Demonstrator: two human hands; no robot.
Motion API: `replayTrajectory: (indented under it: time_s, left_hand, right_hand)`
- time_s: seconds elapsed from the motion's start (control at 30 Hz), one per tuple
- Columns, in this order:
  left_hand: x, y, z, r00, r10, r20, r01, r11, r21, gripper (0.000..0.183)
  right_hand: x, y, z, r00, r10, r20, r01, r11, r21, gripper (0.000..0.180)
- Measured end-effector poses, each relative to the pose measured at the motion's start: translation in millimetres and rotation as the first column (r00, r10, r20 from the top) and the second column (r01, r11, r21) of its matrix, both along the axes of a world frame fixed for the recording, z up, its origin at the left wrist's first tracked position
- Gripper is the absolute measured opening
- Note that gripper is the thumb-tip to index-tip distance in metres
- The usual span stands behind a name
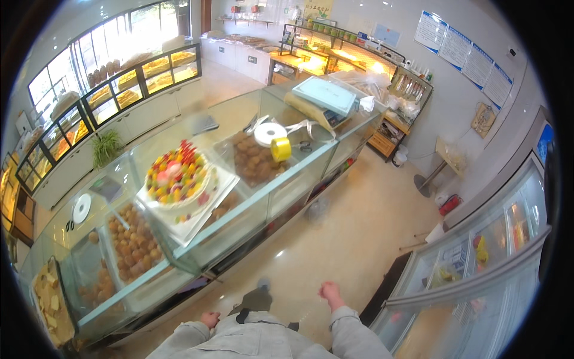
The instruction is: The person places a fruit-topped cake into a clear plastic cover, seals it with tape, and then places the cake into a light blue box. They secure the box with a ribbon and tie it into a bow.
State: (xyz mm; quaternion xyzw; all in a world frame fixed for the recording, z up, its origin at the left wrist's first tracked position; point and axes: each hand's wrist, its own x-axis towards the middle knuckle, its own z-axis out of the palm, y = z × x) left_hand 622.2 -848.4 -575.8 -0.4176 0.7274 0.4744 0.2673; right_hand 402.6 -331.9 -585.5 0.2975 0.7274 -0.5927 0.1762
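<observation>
My left hand [210, 319] hangs low by my waist, fingers curled, near the base of the glass display counter [269, 197]. My right hand [331, 294] is held out over the tiled floor with its fingers curled in; nothing shows in it. On the counter top, a fruit-topped cream cake [176, 172] sits on a white square board [215, 215]. Farther along lie a white ribbon roll [270, 133], a yellow tape roll [281, 149] and scissors [306, 146]. A scale with a pale blue platform [325, 95] stands at the far end.
To my right, a glass-door refrigerator [466, 287] stands along the aisle. A clear plastic bag [317, 210] lies by the counter's foot. Beyond are a red fire extinguisher [450, 204], a small table [450, 155] and a lit bread shelf [345, 56]. Brown baked goods [134, 242] show through the counter glass.
</observation>
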Motion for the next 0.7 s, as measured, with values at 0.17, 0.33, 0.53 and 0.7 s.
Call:
replayTrajectory:
  time_s: [0.17, 0.33, 0.53, 0.7]
  left_hand:
    - [-93, 17, -26, 0.994, -0.036, 0.101, 0.040, 0.998, -0.040, 0.038]
    - [-189, 46, -39, 0.921, 0.379, 0.090, -0.390, 0.904, 0.178, 0.030]
    - [-280, 94, 17, 0.805, 0.532, -0.261, -0.480, 0.844, 0.239, 0.028]
    - [-324, 178, 134, 0.602, 0.629, -0.492, -0.538, 0.775, 0.333, 0.032]
  right_hand:
    - [-202, -33, 122, 0.977, 0.080, -0.196, -0.088, 0.996, -0.028, 0.013]
    - [-405, -35, 229, 0.883, 0.041, -0.468, -0.128, 0.980, -0.155, 0.008]
    - [-659, -34, 314, 0.804, -0.341, -0.487, 0.054, 0.857, -0.512, 0.023]
    - [-750, -41, 320, 0.889, -0.349, -0.297, 0.055, 0.725, -0.687, 0.040]
